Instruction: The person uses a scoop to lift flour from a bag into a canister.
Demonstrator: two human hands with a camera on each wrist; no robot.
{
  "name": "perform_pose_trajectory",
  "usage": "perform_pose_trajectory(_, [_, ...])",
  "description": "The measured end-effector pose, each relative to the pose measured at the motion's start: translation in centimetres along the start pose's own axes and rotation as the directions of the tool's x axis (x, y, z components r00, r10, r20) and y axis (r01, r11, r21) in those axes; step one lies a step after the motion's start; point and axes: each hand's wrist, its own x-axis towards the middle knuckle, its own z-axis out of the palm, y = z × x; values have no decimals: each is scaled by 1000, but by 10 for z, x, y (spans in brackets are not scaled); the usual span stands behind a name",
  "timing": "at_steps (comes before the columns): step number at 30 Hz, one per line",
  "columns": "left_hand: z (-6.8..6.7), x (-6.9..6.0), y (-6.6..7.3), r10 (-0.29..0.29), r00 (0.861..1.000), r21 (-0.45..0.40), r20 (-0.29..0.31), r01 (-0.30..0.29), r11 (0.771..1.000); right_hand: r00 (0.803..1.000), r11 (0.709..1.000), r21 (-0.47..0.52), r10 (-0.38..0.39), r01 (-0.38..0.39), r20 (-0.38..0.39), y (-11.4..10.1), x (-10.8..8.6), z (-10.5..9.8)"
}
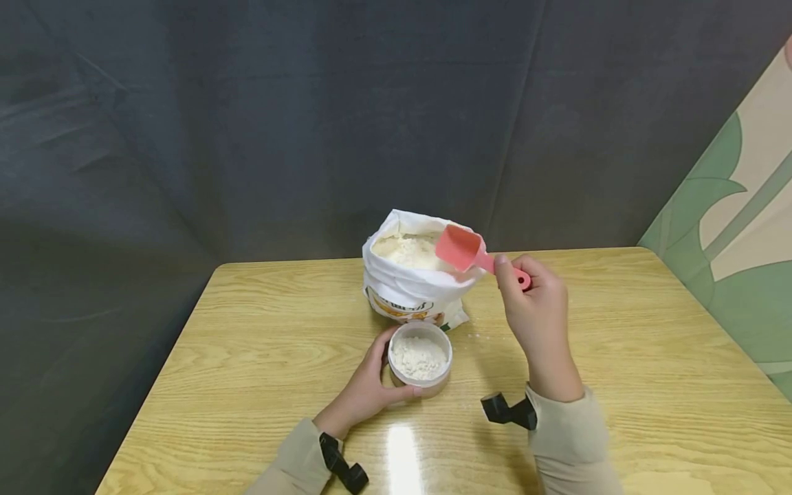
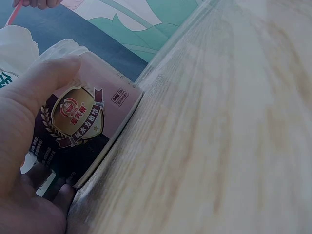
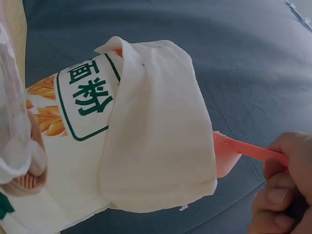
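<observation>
My right hand (image 1: 537, 309) pinches the handle of a pink scoop (image 1: 459, 249), whose square bowl is over the right rim of an open white flour bag (image 1: 405, 283). From above, the scoop's bowl looks to hold nothing. Pale flour (image 1: 413, 251) shows inside the bag. My left hand (image 1: 371, 385) grips a round plastic tub (image 1: 420, 389) standing on the table just in front of the bag. White flour (image 1: 421, 357) lies in that tub. In the left wrist view, the thumb presses against the tub's printed label (image 2: 78, 114). The right wrist view shows the bag's folded-down top (image 3: 158, 126).
Everything stands on a wooden table (image 1: 278, 330). Behind it hangs a dark cloth (image 1: 371, 124), close to the bag. A green and cream leaf-patterned panel (image 1: 736, 240) borders the right side. Small white specks (image 1: 479, 336) lie on the table right of the tub.
</observation>
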Motion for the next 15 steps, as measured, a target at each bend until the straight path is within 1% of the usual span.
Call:
perform_pose_trajectory(4, [-2, 0, 0, 6, 1000, -1, -12, -6, 1000, 997, 996, -60, -67, 69, 28, -1, 1, 4])
perform_pose_trajectory(8, [-1, 0, -1, 11, 1000, 2, -18, -11, 1000, 991, 984, -121, -122, 128, 57, -2, 0, 4])
perform_pose_trajectory(12, [0, 1, -3, 10, 1000, 0, -16, -10, 1000, 982, 971, -151, -177, 185, 65, -3, 1, 3])
perform_pose_trajectory(15, [1, 2, -4, 8, 1000, 0, -17, -8, 1000, 973, 959, -172, -219, 228, 67, -6, 5, 4])
